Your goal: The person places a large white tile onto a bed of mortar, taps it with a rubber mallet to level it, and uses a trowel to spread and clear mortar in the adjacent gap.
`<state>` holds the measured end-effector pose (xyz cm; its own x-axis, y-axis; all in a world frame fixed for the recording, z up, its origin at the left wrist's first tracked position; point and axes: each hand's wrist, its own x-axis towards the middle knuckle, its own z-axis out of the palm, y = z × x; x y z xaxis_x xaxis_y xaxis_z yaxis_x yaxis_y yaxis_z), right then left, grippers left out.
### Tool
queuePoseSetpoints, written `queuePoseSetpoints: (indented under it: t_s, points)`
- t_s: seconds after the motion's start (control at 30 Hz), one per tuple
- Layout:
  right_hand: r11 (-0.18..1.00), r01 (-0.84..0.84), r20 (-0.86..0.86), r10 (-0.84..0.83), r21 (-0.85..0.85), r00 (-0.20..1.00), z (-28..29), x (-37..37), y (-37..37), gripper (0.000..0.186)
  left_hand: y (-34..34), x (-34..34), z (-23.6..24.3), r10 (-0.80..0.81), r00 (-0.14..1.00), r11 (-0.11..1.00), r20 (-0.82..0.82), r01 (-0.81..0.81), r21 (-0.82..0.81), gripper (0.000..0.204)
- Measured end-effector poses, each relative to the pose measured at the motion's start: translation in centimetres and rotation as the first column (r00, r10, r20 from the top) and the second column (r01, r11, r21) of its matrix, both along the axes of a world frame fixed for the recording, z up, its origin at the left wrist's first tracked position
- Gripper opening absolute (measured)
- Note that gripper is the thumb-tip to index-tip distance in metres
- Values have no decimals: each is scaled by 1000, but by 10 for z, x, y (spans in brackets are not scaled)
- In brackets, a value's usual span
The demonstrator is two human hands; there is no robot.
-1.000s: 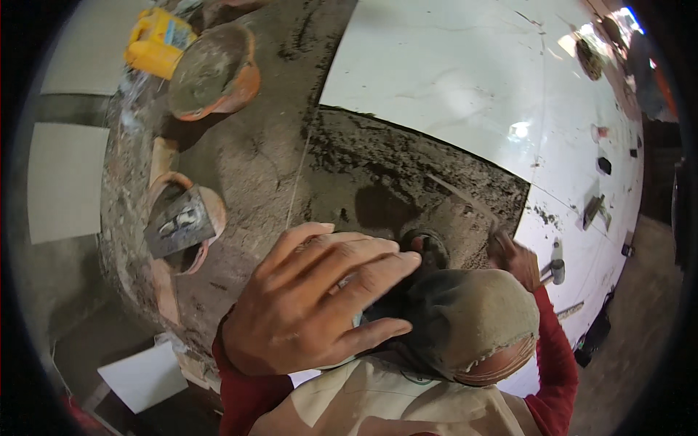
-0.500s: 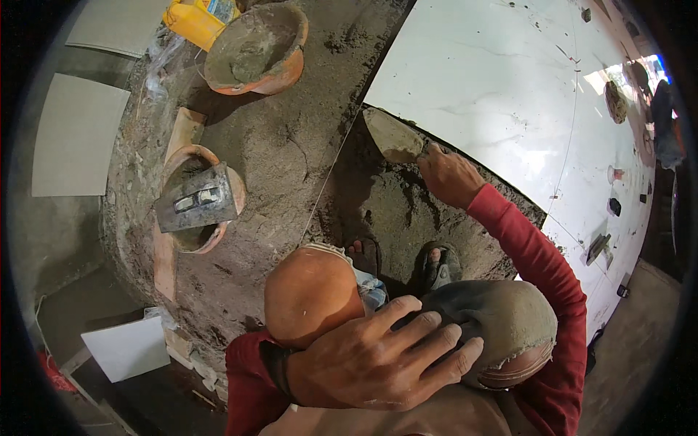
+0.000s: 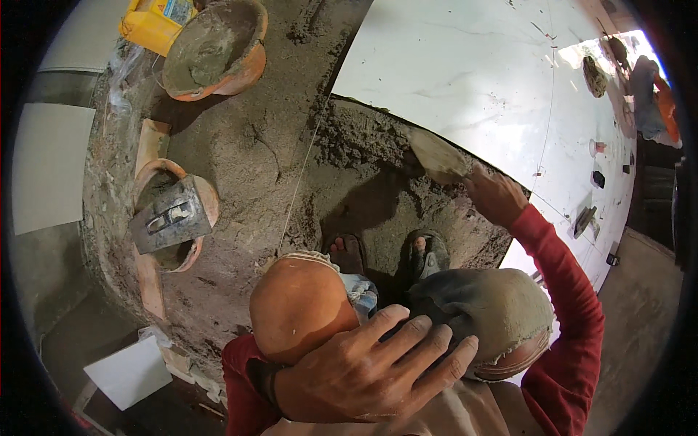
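Note:
My right hand [image 3: 496,195] is closed round the handle of a trowel [image 3: 438,157], whose mortar-smeared blade lies along the edge of the laid white tiles [image 3: 443,65]. Under and left of the blade is rough wet mortar [image 3: 363,138], darker and lumpy near the tile edge. My left hand [image 3: 371,367] holds nothing. Its fingers are spread and it rests between my knees. The trowel's handle is mostly hidden by my right hand.
At the upper left stand an orange bucket [image 3: 251,69] of mortar and a yellow jug [image 3: 156,23]. Below them, a flat float [image 3: 171,215] lies across a second bucket [image 3: 205,200]. A thin string [image 3: 299,182] runs over the mortar. Loose tiles [image 3: 131,374] lie at left. A person [image 3: 654,102] is far right.
My right hand has drawn the trowel toward the right along the tile edge, baring rough mortar at the tile's corner. The view has shifted slightly. My left hand stays spread between my knees.

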<state>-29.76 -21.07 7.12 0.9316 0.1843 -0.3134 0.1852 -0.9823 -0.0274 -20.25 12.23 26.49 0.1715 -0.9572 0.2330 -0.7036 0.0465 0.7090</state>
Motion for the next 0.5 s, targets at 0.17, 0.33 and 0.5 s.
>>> queuePoseSetpoints:
  t_s: [0.17,0.33,0.5]
  points:
    - [938,320,-238,-282,136,929,30,-38,-15,21,5,1,7,-70,995,994,76,63,86,34]
    - [672,569,-285,-495,474,821,3,-15,35,23,4,-2,5,-39,998,998,49,36,49,32]
    - [819,325,31,-384,473,923,-72,33,90,30,-2,-8,13,-26,998,996,52,21,92,36]
